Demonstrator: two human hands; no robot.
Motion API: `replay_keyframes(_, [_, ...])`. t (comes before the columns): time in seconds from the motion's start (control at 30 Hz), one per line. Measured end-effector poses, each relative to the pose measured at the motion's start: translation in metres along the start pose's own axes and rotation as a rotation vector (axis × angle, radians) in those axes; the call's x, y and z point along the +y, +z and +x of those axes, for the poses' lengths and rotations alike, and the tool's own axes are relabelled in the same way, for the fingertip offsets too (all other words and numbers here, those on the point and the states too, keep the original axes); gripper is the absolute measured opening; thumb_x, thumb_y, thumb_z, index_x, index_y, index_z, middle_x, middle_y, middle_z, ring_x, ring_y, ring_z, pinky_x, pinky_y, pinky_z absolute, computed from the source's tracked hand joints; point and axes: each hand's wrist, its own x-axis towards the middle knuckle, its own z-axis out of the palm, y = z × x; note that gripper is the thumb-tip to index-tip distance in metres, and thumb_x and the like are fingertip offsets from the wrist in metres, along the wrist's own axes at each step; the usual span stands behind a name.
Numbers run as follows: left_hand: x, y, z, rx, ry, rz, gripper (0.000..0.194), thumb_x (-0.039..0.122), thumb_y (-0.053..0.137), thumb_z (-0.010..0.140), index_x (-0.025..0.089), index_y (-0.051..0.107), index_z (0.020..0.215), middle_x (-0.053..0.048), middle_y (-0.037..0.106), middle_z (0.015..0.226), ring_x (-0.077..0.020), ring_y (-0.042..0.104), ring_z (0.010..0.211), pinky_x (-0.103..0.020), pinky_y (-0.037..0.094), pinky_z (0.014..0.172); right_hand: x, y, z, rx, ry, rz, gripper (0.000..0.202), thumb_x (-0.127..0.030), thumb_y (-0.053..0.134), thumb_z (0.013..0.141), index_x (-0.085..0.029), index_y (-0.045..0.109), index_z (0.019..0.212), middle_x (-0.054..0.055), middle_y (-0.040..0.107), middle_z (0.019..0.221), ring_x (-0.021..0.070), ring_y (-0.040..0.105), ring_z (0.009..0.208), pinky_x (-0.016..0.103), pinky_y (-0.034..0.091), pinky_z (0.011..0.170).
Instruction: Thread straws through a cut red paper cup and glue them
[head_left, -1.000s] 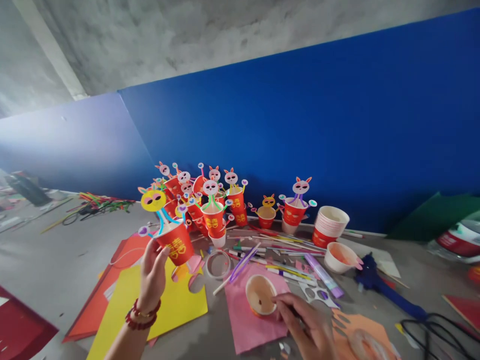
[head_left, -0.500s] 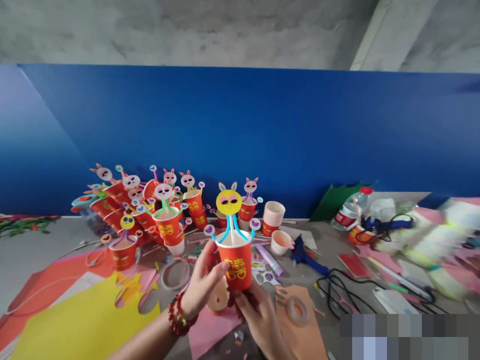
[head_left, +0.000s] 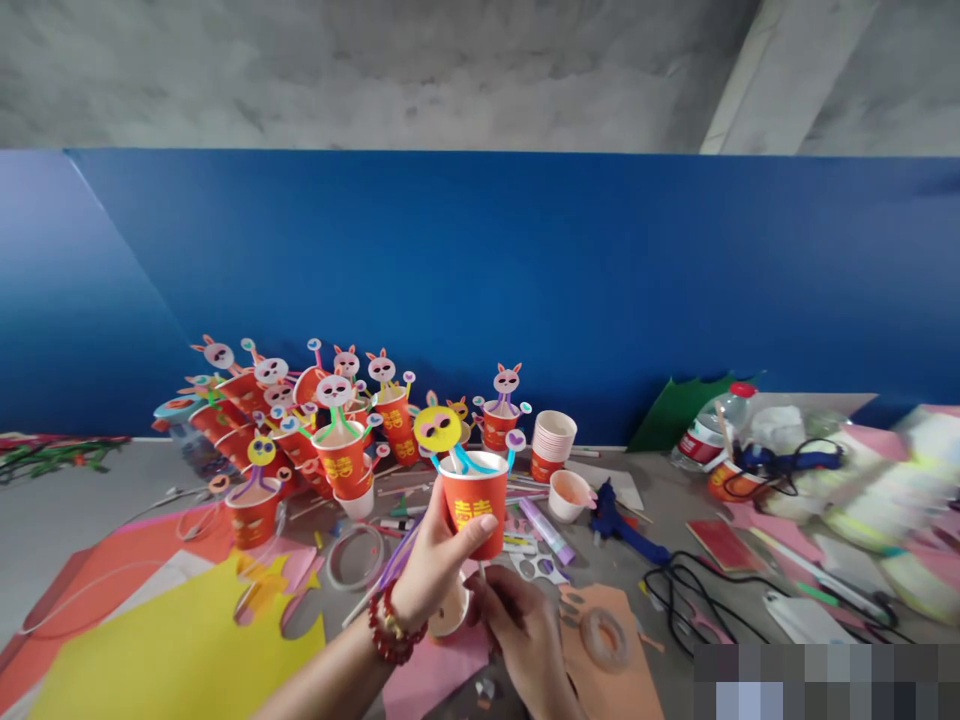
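A red paper cup (head_left: pixel 474 490) with gold characters is held upright by my left hand (head_left: pixel 435 560), its thumb across the front and a red bead bracelet on the wrist. From the cup rises a yellow round face (head_left: pixel 437 429) with dark eyes, tilted left and lower, with blue arms ending in round paper hands. Under the cup, my right hand (head_left: pixel 517 625) pinches a thin pale stick (head_left: pixel 482 570) that comes out of the cup's bottom. Another cup (head_left: pixel 450 612) stands behind my hands on pink paper.
Several finished red cups with rabbit faces (head_left: pixel 339 450) crowd the back left. Stacked cups (head_left: pixel 553 440), a small cup (head_left: pixel 570 497), a blue glue gun (head_left: pixel 626 525) and tape roll (head_left: pixel 604 638) lie right. Yellow paper (head_left: pixel 172 640) covers the left front. A bottle (head_left: pixel 712 425) stands back right.
The yellow face has sunk toward the cup rim and tilted left. My right hand has moved down from the cup's base, and the stick now shows between them.
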Motion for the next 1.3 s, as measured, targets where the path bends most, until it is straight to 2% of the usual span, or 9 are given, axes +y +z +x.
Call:
replay_keyframes(0.13, [0.003, -0.009, 0.006, 0.039, 0.077, 0.046, 0.063, 0.038, 0.076, 0.081, 0.025, 0.045, 0.134, -0.007, 0.068, 0.106, -0.0213, 0.065, 0.090, -0.034, 0.052, 0.083, -0.001, 0.001, 0.000, -0.055, -0.002, -0.019, 0.051, -0.057, 0.055, 0.093, -0.017, 0.062, 0.063, 0.000, 0.059, 0.055, 0.0113, 0.050, 0.047, 0.020, 0.037, 0.046])
replay_keyframes(0.33, [0.009, -0.012, 0.006, 0.058, 0.105, 0.091, 0.055, 0.037, 0.074, 0.082, 0.023, 0.049, 0.129, -0.008, 0.068, 0.109, -0.0212, 0.065, 0.093, -0.033, 0.052, 0.085, -0.003, 0.004, -0.003, -0.074, -0.026, -0.048, 0.049, -0.053, 0.052, 0.096, -0.017, 0.062, 0.063, 0.000, 0.060, 0.057, 0.0123, 0.054, 0.052, 0.020, 0.039, 0.051])
replay_keyframes(0.43, [0.016, -0.015, 0.009, 0.095, 0.130, 0.072, 0.063, 0.038, 0.074, 0.082, 0.025, 0.044, 0.135, -0.009, 0.067, 0.115, -0.0228, 0.066, 0.099, -0.035, 0.052, 0.088, -0.003, 0.006, -0.006, -0.105, -0.026, -0.052, 0.049, -0.052, 0.051, 0.097, -0.017, 0.063, 0.065, 0.001, 0.062, 0.058, 0.0129, 0.057, 0.054, 0.019, 0.040, 0.052])
replay_keyframes(0.53, [0.022, -0.015, 0.010, 0.074, 0.129, 0.089, 0.069, 0.039, 0.075, 0.081, 0.025, 0.040, 0.138, -0.009, 0.067, 0.111, -0.0233, 0.066, 0.096, -0.035, 0.053, 0.085, -0.003, 0.007, -0.007, -0.113, -0.036, -0.084, 0.050, -0.052, 0.049, 0.098, -0.017, 0.061, 0.065, 0.001, 0.063, 0.058, 0.0131, 0.058, 0.056, 0.020, 0.040, 0.053])
replay_keyframes(0.73, [0.025, -0.010, 0.011, 0.114, 0.184, 0.159, 0.059, 0.037, 0.077, 0.079, 0.025, 0.047, 0.128, -0.006, 0.067, 0.107, -0.0197, 0.064, 0.090, -0.031, 0.053, 0.082, -0.003, 0.005, -0.007, -0.105, -0.107, -0.217, 0.048, -0.049, 0.046, 0.100, -0.018, 0.056, 0.064, -0.002, 0.054, 0.054, 0.0117, 0.052, 0.051, 0.022, 0.035, 0.052])
replay_keyframes(0.87, [0.027, -0.005, 0.011, 0.097, 0.190, 0.193, 0.054, 0.040, 0.077, 0.078, 0.024, 0.050, 0.121, -0.006, 0.067, 0.102, -0.0200, 0.064, 0.084, -0.032, 0.054, 0.077, -0.003, 0.006, -0.008, -0.084, -0.148, -0.269, 0.048, -0.047, 0.045, 0.100, -0.019, 0.056, 0.062, -0.003, 0.050, 0.052, 0.0116, 0.050, 0.049, 0.022, 0.035, 0.051])
replay_keyframes(1.0, [0.019, 0.001, 0.003, 0.087, 0.168, 0.217, 0.054, 0.040, 0.078, 0.077, 0.024, 0.050, 0.121, -0.006, 0.067, 0.102, -0.0209, 0.063, 0.085, -0.032, 0.054, 0.077, -0.006, 0.002, -0.006, -0.040, -0.141, -0.228, 0.050, -0.048, 0.048, 0.099, -0.019, 0.056, 0.059, -0.003, 0.050, 0.051, 0.0111, 0.049, 0.049, 0.021, 0.035, 0.050])
replay_keyframes(1.17, [0.003, 0.010, -0.008, 0.095, 0.097, 0.187, 0.055, 0.041, 0.080, 0.073, 0.024, 0.052, 0.116, -0.002, 0.067, 0.093, -0.0181, 0.061, 0.076, -0.029, 0.052, 0.070, -0.010, -0.001, -0.003, -0.017, -0.091, -0.117, 0.053, -0.052, 0.048, 0.098, -0.018, 0.055, 0.058, -0.002, 0.052, 0.052, 0.0114, 0.049, 0.050, 0.021, 0.034, 0.049])
replay_keyframes(1.3, [0.009, 0.010, -0.002, 0.151, 0.159, 0.211, 0.059, 0.042, 0.078, 0.076, 0.025, 0.048, 0.125, -0.004, 0.066, 0.099, -0.0194, 0.062, 0.083, -0.031, 0.052, 0.077, -0.009, 0.002, -0.006, -0.052, -0.085, -0.128, 0.053, -0.051, 0.046, 0.100, -0.018, 0.055, 0.059, -0.002, 0.055, 0.054, 0.0116, 0.053, 0.052, 0.021, 0.037, 0.052])
